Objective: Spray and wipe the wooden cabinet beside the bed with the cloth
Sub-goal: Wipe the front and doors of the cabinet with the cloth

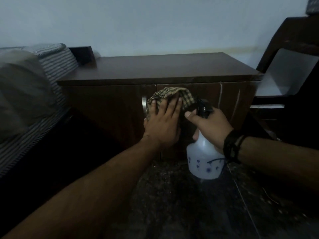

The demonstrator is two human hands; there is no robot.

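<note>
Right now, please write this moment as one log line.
left hand: presses cloth on cabinet door | right hand: holds spray bottle | phase: wiping front

A checked cloth (174, 95) lies flat against the dark wooden cabinet (155, 69) doors (both shut); white spray bottle (203, 159) upright at four o'clock.

no readable text, label, brand, number or sign shows anywhere. the one printed marking is a scatter of small blue flower shapes, no letters, on the white body of the spray bottle (204, 163) at about 5 o'clock from the frame's centre. the rest of the dim scene is too blurred to show any writing.
</note>
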